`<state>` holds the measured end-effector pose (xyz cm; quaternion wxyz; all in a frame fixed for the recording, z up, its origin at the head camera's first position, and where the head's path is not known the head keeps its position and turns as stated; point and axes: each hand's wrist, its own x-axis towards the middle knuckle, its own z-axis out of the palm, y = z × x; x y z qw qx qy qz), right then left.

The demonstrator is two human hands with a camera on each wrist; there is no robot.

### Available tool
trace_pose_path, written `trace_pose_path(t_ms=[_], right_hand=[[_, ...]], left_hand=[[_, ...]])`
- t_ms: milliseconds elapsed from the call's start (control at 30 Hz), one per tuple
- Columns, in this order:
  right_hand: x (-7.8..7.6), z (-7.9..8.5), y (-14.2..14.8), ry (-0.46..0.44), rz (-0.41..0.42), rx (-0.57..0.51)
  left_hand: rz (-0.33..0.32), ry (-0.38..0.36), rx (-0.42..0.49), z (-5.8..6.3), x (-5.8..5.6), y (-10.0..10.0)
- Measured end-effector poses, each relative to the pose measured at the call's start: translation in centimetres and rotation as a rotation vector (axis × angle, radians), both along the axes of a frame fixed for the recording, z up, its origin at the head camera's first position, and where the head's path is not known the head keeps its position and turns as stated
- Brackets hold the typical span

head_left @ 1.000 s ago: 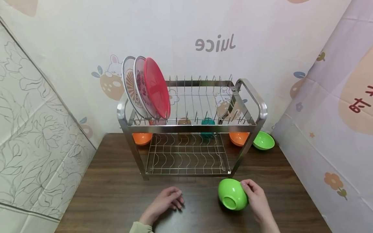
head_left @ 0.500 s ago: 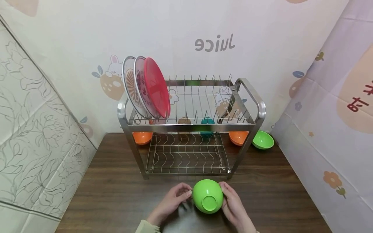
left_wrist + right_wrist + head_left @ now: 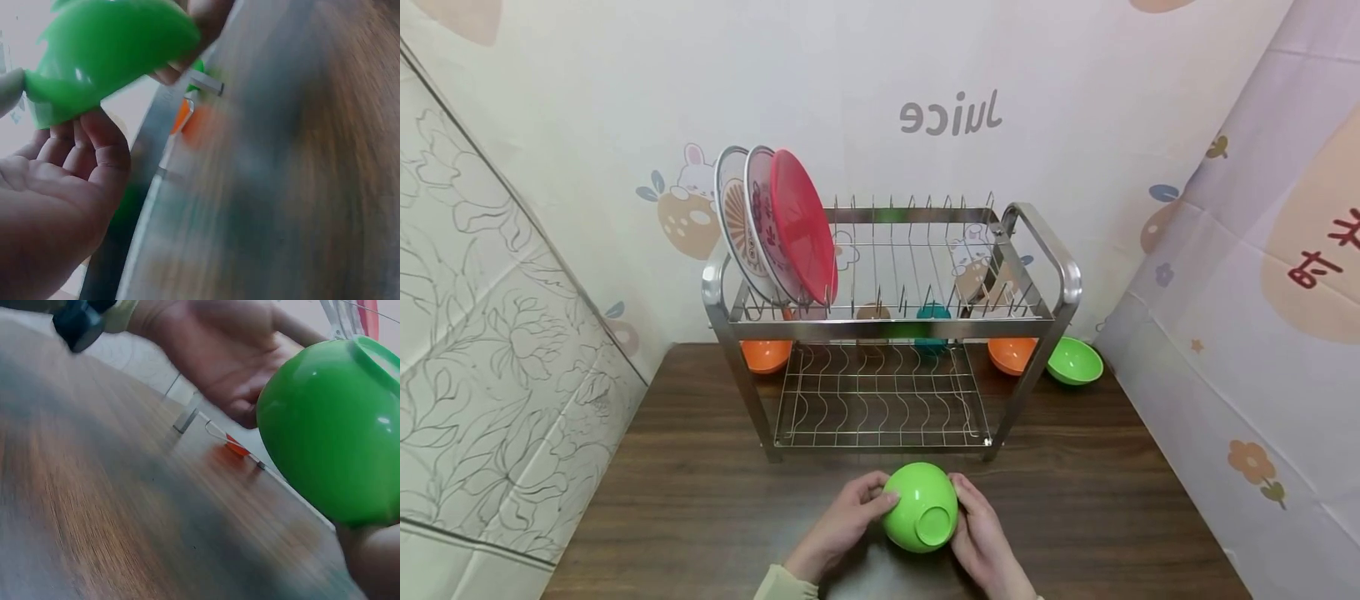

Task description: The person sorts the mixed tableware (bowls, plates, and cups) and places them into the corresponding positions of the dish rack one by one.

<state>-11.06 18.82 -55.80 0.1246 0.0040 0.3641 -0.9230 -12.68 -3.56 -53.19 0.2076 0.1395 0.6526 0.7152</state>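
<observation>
A green bowl [image 3: 917, 496] is held up between both hands in front of the dish rack [image 3: 880, 330], tilted so that its round foot faces the head camera. My left hand [image 3: 848, 521] pinches its left rim. In the left wrist view the thumb is on the outside of the green bowl [image 3: 112, 53] and the fingers are curled under its edge. On the opposite side, my right hand [image 3: 981, 533] grips the right rim. The right wrist view shows the outer wall of the green bowl [image 3: 325, 425], with the left hand [image 3: 219, 356] at its far side.
Two patterned plates [image 3: 730, 225] and a red plate [image 3: 803, 225] stand upright at the rack's upper left. Behind the rack are orange bowls [image 3: 766, 357], a teal cup [image 3: 932, 329] and a brown cup [image 3: 872, 323]. Another green bowl [image 3: 1075, 362] sits at the back right.
The right hand has brought the green bowl leftward across the table front. My left hand, free one second ago, has moved slightly right and now holds the bowl's left rim.
</observation>
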Motion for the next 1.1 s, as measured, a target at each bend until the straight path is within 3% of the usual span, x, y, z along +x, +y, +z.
trace_pose_path(t_ms=[233,400,567,733,867,1100], right_hand=[[-0.2,-0.1,-0.7,-0.061,-0.066,0.191],[-0.2,0.0,-0.8,-0.174,-0.078,0.147],[-0.1,0.1,-0.9,-0.212,-0.078,0.100],[-0.2,0.0,-1.1,-0.166,-0.052,0.099],[-0.4,-0.4,-1.0,-0.091,0.030,0.087],[-0.6,-0.9,-0.4,-0.046,0.148,0.098]], left_hand=[[0.011,0.026,-0.056,1.6,0.4,0.2],[-0.021,0.067,-0.085,2.3,0.4,-0.2],[-0.035,0.096,-0.077,2.5,0.1,-0.9],[-0.055,0.108,-0.089,2.6,-0.2,-1.3],[-0.041,0.124,-0.105,2.9,-0.6,-1.8],[-0.016,0.153,-0.158,3.4,-1.4,-3.0]])
